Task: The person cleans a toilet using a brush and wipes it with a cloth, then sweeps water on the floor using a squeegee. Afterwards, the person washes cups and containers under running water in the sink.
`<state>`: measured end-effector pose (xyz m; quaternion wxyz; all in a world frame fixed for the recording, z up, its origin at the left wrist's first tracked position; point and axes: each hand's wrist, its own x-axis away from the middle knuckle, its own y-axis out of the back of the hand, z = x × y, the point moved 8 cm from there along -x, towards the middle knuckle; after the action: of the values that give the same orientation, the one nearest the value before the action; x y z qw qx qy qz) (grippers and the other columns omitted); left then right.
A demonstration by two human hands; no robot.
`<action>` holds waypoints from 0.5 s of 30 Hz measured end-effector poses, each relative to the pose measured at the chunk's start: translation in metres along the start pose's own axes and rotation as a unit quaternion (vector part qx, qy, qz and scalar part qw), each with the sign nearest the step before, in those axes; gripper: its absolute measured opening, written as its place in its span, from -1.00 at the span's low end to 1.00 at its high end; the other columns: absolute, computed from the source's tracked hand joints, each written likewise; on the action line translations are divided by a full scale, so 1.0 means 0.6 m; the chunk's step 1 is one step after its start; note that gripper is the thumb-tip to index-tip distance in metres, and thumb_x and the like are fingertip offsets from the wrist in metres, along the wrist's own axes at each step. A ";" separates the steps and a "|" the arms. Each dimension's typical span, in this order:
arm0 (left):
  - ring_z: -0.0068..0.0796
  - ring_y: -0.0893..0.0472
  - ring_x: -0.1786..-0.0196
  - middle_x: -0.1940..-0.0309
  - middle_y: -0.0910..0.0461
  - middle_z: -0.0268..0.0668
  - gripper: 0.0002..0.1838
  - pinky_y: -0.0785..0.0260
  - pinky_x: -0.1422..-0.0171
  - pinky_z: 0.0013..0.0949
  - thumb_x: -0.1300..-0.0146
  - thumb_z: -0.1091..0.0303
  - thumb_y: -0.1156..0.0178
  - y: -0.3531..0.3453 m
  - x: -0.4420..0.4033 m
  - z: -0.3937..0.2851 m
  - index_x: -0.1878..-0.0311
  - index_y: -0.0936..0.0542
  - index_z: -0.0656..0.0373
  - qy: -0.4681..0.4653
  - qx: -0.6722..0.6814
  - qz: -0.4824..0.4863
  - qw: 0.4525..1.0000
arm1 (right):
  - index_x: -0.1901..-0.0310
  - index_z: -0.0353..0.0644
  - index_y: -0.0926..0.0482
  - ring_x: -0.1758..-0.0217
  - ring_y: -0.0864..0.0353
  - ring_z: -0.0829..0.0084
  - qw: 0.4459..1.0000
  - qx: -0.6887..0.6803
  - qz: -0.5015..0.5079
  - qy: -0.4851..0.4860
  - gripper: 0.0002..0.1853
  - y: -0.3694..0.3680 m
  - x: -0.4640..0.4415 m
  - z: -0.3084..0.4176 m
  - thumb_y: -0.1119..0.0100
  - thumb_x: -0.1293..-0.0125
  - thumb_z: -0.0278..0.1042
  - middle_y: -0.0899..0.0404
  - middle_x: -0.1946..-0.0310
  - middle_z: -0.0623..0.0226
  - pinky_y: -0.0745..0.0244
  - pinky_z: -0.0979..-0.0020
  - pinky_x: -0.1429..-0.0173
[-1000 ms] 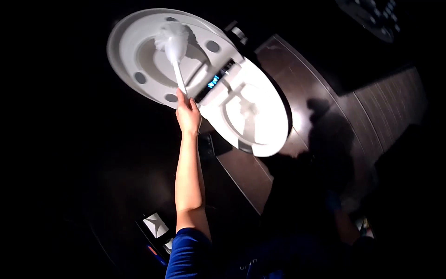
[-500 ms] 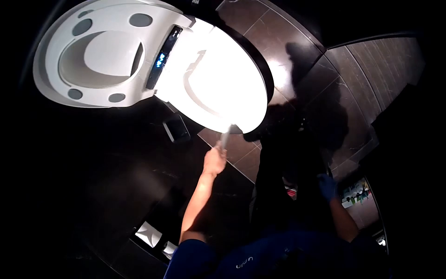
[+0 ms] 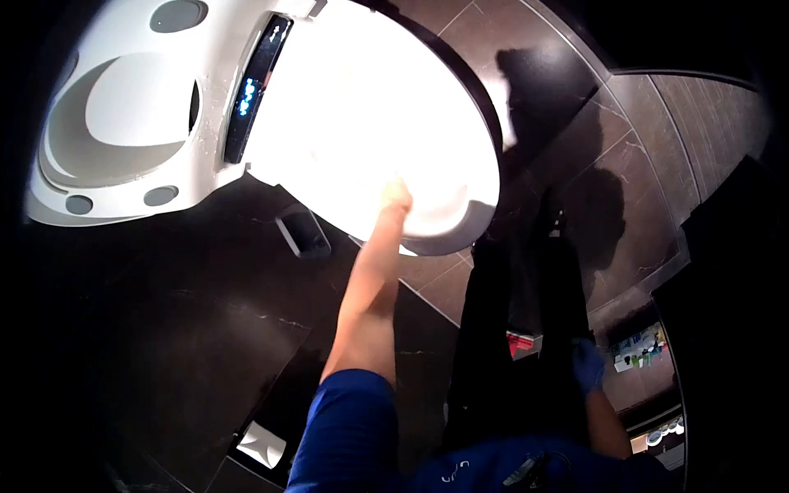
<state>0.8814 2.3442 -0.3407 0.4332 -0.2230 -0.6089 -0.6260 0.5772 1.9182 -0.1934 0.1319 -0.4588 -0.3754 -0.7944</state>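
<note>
Glare bleaches the fingers of the left hand (image 3: 397, 195), so I cannot tell whether they are loose, clenched or grasping something. That hand is over the near part of the white toilet bowl (image 3: 370, 123), which spreads toward 12 o'clock. From it, the lit control panel (image 3: 260, 90) lies at 10, the raised seat (image 3: 215, 62) beyond; a rimmed dark rectangle (image 3: 306, 234) at 8; white paper (image 3: 261, 445) at 7. Between 4 and 5 is the blue-gloved right hand (image 3: 588, 366), its fingers too dim to tell.
</note>
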 end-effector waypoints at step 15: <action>-0.08 -0.54 0.27 0.38 -0.50 0.06 -0.31 -0.40 0.20 -0.16 0.02 0.42 -0.07 0.155 0.324 0.138 -0.19 0.00 0.25 0.022 -0.173 0.035 0.984 | 0.24 -0.20 -0.48 0.19 -0.48 0.25 0.988 -0.154 0.001 -0.004 -0.79 0.035 -0.006 0.038 0.03 -0.04 -0.55 -0.50 0.26 0.16 -0.36 0.41 0.08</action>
<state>0.8342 2.3816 -0.1176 0.4233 -0.3022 -0.4732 -0.7110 0.6052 1.9194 -0.1799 0.0591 -0.4775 -0.2491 -0.8405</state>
